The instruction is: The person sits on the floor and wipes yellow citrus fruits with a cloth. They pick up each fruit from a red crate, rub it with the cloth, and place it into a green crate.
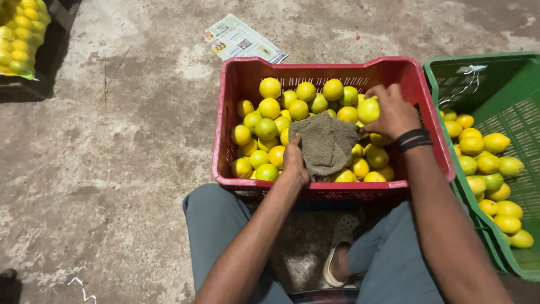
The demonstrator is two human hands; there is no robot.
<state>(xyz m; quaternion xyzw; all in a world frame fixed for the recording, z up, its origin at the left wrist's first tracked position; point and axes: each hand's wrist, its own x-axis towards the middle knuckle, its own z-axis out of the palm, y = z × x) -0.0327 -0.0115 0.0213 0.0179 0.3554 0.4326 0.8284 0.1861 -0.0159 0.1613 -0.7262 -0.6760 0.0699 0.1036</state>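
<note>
A red plastic crate (247,76) in front of my knees is full of yellow and green lemons (269,108). My left hand (294,161) holds a grey-brown cloth (325,141) spread over the fruit near the crate's front. My right hand (392,111) reaches into the far right part of the crate, fingers closed on one yellow-green lemon (368,110). Two dark bands circle my right wrist.
A green crate (509,79) at the right holds more lemons (489,163). A printed paper sheet (243,39) lies on the concrete floor behind the red crate. A mesh sack of lemons (19,34) sits at the top left. My sandalled foot (340,247) rests below.
</note>
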